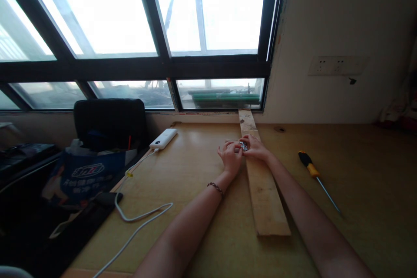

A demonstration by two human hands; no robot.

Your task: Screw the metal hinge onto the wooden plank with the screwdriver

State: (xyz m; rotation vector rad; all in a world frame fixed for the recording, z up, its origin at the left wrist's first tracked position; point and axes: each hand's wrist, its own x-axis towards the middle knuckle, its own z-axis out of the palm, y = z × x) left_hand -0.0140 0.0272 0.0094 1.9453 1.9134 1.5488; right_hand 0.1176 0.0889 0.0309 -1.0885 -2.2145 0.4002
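The hands meet over the board (269, 208), fingertips pinched on a small, shiny piece (244, 146). The left hand (232, 156) comes in from the left of the board, wrist bent, its fingertips at the piece's near left edge; the right hand (256, 147) curls in from the board's right, thumb and finger about the piece. Both forearms reach well forward, one on either side of the board.

The piece is over the board's far half; whether it rests on the wood is hidden. It looks like metal, so likely light, stiff and somewhat slick, best pinched by its edges with fingertips. The board looks rigid and fairly light, not fragile, and its long sides offer the surest hold.

Right of the board, a screwdriver (309, 166) lies on the tabletop (202, 226). Left of the board are a power bank (164, 139) and its white cable (143, 216); farther left stands a bag (86, 178).
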